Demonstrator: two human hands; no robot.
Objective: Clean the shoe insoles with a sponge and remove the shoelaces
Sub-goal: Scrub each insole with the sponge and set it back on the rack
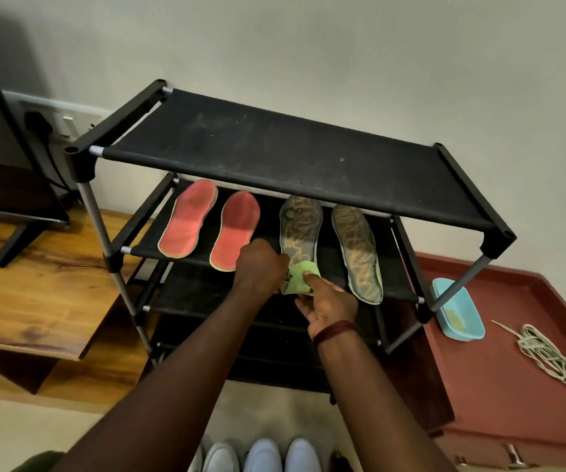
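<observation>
- On the second shelf of the shoe rack [274,148]: two red insoles [189,219] at left and two dark patterned insoles [356,253] at right, all heel-forward.
- Pinched in the right hand [326,301], thumb on top and fingers beneath: a green sponge [300,279], touching the heel of the left dark insole [300,226].
- Left hand [261,267] curled at that same heel, just beside the sponge; hidden behind the knuckles whether gripping insole or sponge.
- Insoles: probably light, thin and floppy, so apt to slide or buckle on the fabric shelf under a wipe. Best pinned at the heel, or lifted by the heel edge.
- Sponge: soft and squashy, so light pressure likely enough.
- Shoelaces [554,356] heaped on the red surface at far right, near a blue tray [458,311]: limp and tangle-prone, so best taken by a tip.
</observation>
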